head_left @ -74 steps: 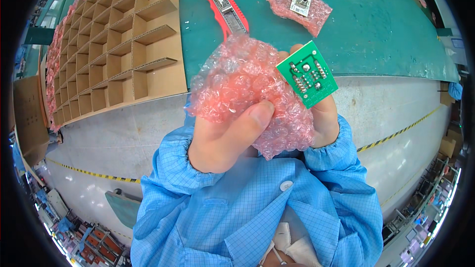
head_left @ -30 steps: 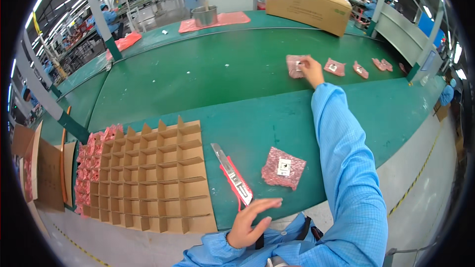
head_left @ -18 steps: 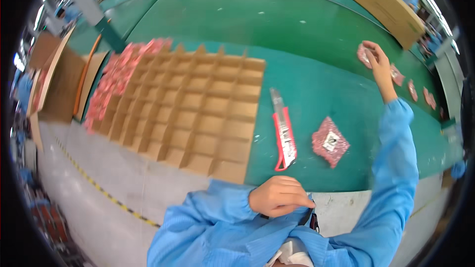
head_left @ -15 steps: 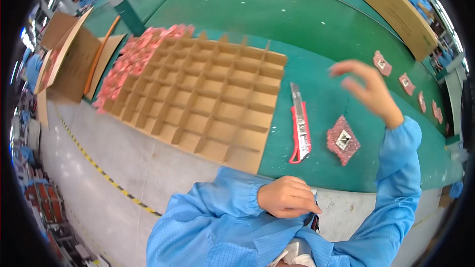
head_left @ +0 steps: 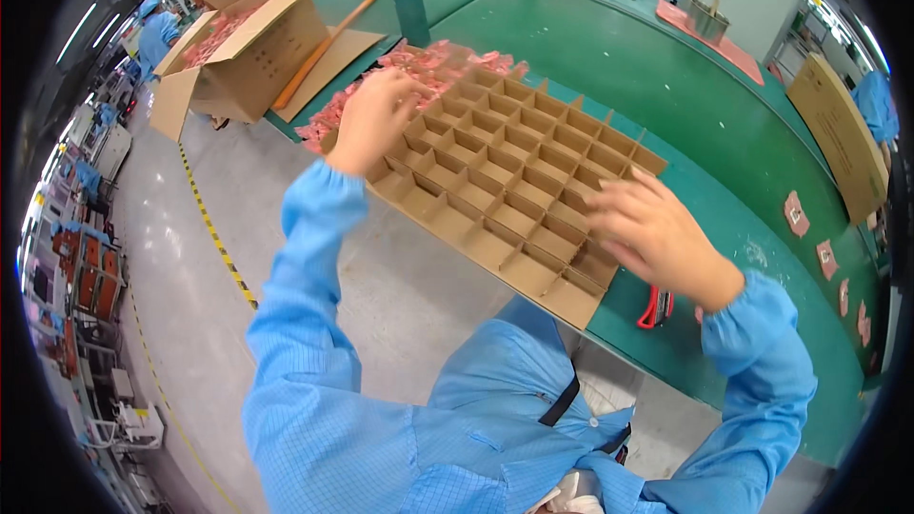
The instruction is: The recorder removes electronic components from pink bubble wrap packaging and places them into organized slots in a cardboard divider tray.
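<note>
Two hands are over the cardboard divider grid (head_left: 509, 176), which lies on the green table (head_left: 609, 67) with its near edge jutting past the table's rim. Left hand (head_left: 376, 119) is out at the far-left corner, fingers curled down by the pink bubble-wrap pouches (head_left: 419, 67) stacked along that side; whether it actually pinches one, I cannot tell, it's blurred. Right hand (head_left: 657, 238) hovers over the near-right cells, fingers spread and loose, holding nothing visible.

Judging the grid: thin interlocked card strips, light, stiff along the strips but prone to skew and fold if pulled at one corner, so opposite outer edges look the safest hold. Those pouches look soft, light and a bit slick, easy to pinch by an edge.

Packages now: an open brown carton (head_left: 243, 38) sits on the floor far left, flaps up, pink pouches inside. A flat brown box (head_left: 838, 133) stands at the table's right end. Small pink square packets (head_left: 795, 212) with pale labels dot the right edge in a row. A red utility knife (head_left: 657, 306) peeks out under the right wrist. Yellow-black tape (head_left: 214, 238) stripes the grey floor.
</note>
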### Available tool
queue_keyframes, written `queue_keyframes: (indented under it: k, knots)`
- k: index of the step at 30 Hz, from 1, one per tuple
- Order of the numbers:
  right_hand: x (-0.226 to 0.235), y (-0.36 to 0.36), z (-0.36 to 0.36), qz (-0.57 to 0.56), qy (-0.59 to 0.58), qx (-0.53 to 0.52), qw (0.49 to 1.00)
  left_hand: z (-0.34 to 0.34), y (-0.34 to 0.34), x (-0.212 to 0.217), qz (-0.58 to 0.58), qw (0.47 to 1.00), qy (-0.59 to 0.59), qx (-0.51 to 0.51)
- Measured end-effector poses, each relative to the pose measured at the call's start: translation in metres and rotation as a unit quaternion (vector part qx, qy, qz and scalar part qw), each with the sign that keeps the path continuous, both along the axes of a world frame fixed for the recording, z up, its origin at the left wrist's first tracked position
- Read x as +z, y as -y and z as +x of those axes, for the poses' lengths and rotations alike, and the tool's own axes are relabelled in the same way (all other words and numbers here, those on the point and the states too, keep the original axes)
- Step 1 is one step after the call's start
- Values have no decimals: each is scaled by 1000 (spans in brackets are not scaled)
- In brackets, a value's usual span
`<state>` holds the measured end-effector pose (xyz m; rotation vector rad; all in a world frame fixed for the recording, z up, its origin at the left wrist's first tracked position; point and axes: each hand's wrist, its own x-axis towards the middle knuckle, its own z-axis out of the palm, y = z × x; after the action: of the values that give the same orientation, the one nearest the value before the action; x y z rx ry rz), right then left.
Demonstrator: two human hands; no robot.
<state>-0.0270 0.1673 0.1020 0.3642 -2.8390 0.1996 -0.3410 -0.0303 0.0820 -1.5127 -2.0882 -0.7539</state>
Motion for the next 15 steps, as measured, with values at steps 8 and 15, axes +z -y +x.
queue_keyframes:
  k: [8, 15]
  knots:
    - [6, 4, 70, -15, 23, -109, 994, -106, -46, -24, -298, 946, 78, 102]
    - [-4, -3, 108, -59, 31, -198, 978, -119, -61, -33, -332, 933, 55, 129]
